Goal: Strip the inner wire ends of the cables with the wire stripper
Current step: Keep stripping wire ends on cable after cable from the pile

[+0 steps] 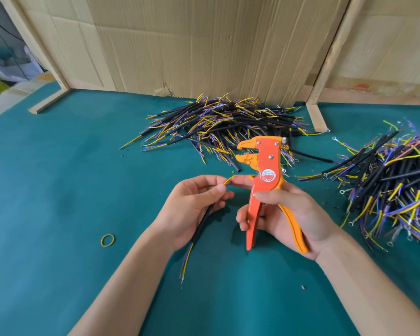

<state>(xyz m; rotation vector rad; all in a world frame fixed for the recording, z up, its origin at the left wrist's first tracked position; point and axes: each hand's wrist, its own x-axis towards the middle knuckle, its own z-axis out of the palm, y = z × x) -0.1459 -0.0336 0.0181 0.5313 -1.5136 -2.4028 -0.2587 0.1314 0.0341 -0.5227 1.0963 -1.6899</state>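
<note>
My left hand [194, 202] pinches a short black cable [203, 223] near its upper end, where yellow and purple inner wires [229, 179] stick out between thumb and fingers. The cable's lower end hangs past my wrist with loose coloured wires. My right hand [286, 214] grips the handles of an orange wire stripper [264, 175], held upright with its jaws open and pointing left. My right index finger reaches toward the wire ends. The jaws sit above and to the right of the wire tips, apart from them.
A pile of black cables [228, 122] with coloured ends lies at the back against cardboard walls [204, 44]. A second pile [393, 185] lies at the right. A yellow rubber band [107, 240] and small insulation scraps [302, 287] lie on the green mat [58, 178].
</note>
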